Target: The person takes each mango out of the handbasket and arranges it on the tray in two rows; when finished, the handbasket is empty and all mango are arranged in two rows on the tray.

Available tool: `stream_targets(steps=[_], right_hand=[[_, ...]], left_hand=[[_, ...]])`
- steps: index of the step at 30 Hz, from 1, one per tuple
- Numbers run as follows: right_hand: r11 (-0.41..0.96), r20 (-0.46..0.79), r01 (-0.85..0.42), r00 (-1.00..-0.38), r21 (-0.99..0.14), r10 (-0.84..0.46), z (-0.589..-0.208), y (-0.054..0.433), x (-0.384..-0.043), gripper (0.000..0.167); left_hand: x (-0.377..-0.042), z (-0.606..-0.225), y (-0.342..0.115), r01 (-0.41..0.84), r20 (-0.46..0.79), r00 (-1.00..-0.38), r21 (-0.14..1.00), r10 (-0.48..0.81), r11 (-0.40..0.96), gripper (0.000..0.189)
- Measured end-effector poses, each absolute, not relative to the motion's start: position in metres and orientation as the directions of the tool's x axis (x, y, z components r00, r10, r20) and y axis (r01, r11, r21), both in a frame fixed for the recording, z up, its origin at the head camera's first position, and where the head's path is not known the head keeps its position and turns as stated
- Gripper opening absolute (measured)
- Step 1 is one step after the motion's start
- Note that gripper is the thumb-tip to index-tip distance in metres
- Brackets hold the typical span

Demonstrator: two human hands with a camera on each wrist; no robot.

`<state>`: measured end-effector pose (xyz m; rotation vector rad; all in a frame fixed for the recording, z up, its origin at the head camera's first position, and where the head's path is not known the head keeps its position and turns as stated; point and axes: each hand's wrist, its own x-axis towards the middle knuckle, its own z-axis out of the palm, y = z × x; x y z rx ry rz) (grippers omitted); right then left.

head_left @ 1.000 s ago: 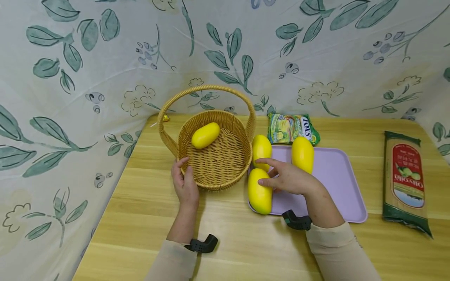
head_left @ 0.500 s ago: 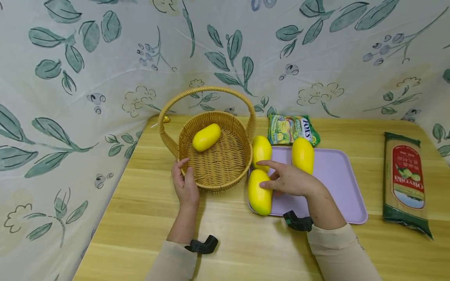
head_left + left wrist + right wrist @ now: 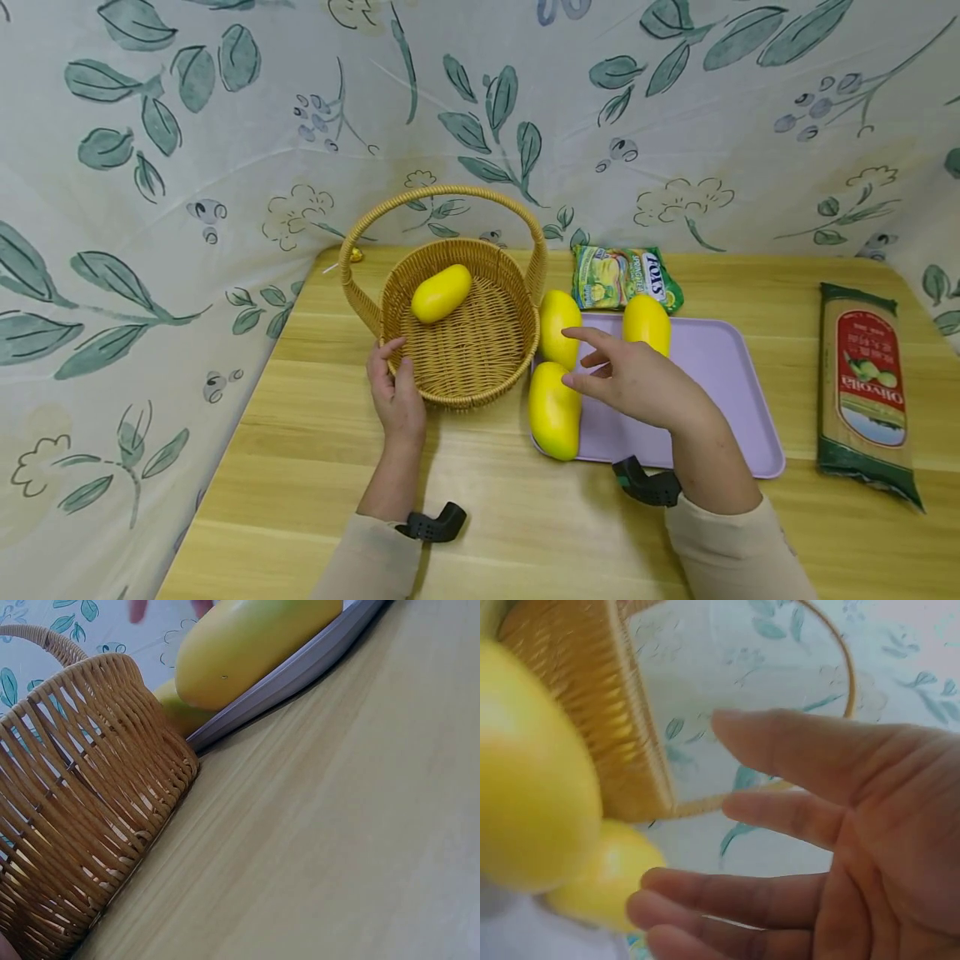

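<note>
My left hand [image 3: 397, 404] grips the near-left rim of a round wicker basket [image 3: 480, 354] with a tall arched handle. One yellow mango [image 3: 441, 293] lies inside it. Right of the basket, two mangoes lie along the left side of a lilac tray [image 3: 716, 392]: a front mango [image 3: 553, 414] and a back mango [image 3: 558, 325]. A third mango [image 3: 647, 321] lies at the tray's far edge, partly behind my right hand [image 3: 648, 385]. That hand hovers over the tray with fingers spread and nothing held; in the right wrist view its palm [image 3: 900, 817] shows bare.
A green candy bag [image 3: 622, 277] lies behind the tray. On the far right of the wooden table [image 3: 495, 525] is a pack of pasta [image 3: 862, 383]. A small gold item [image 3: 355, 254] sits behind the basket at left, and patterned cloth [image 3: 495, 108] hangs at the back.
My right hand has lifted and drawn back to the right, its thumb withdrawing from over the front mango to its edge. The left hand and the basket stay put.
</note>
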<state>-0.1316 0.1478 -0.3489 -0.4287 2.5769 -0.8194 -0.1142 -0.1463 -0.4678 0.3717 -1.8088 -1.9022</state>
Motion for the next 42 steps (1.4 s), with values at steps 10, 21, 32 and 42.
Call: stream_targets(steps=[10,21,32,42], right_hand=[[0.619,0.031,-0.360,-0.878,-0.698,-0.477,-0.344,0.096,-0.106,0.048],[0.593,0.150,-0.402,-0.892,-0.697,-0.427,-0.360,0.019,-0.103,0.048],[0.600,0.129,-0.272,-0.954,-0.752,-0.270,-0.357,-0.041,-0.148,0.060],[0.655,0.022,-0.130,-0.985,-0.745,-0.171,-0.371,-0.058,-0.200,0.078]], left_hand=[[-0.115,-0.468,-0.147,0.175,0.147,-0.850,0.985,-0.506,-0.009,0.032],[-0.116,-0.468,-0.148,0.192,0.168,-0.844,0.981,-0.510,0.005,0.032],[-0.117,-0.470,-0.149,0.236,0.237,-0.811,0.969,-0.536,0.072,0.025],[-0.116,-0.466,-0.147,0.182,0.156,-0.835,0.983,-0.528,0.003,0.031]])
